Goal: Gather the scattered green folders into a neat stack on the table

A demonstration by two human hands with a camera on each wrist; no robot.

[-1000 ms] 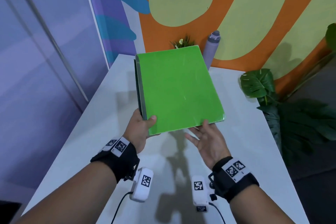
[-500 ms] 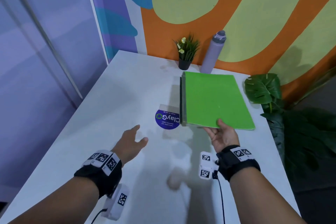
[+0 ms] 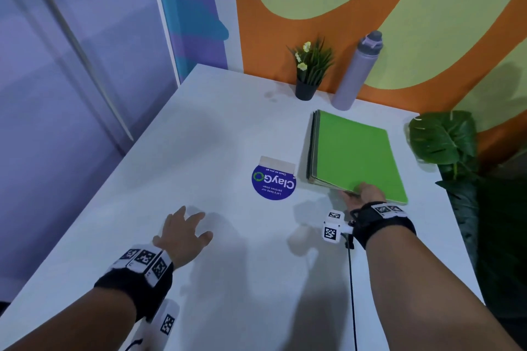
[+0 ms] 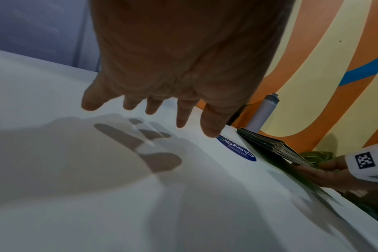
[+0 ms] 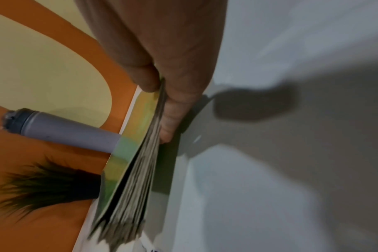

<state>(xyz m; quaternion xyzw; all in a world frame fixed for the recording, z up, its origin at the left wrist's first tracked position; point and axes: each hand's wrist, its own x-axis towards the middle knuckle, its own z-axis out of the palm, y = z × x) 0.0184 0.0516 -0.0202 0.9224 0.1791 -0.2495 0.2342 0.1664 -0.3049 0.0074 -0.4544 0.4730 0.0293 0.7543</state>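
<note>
1. The stack of green folders [image 3: 356, 157] sits on the right half of the white bench [image 3: 199, 137], its far edge just in front of the purple bottle [image 3: 356, 71].
2. The right hand [image 3: 363, 196] holds the stack at its near edge: the grip is narrow, thumb on the top cover and fingers [image 5: 173, 119] under the bottom, pinching all the layers.
3. Whether the near edge rests on the bench or is lifted cannot be told.
4. The left hand [image 3: 182, 232] hangs just above the bench, well apart from the stack, its grip wide, fingers spread and holding nothing.
5. A round blue sticker [image 3: 273, 181] lies on the bench just left of the stack.
6. A small potted plant [image 3: 310, 68] stands beside the bottle against the painted wall.
</note>
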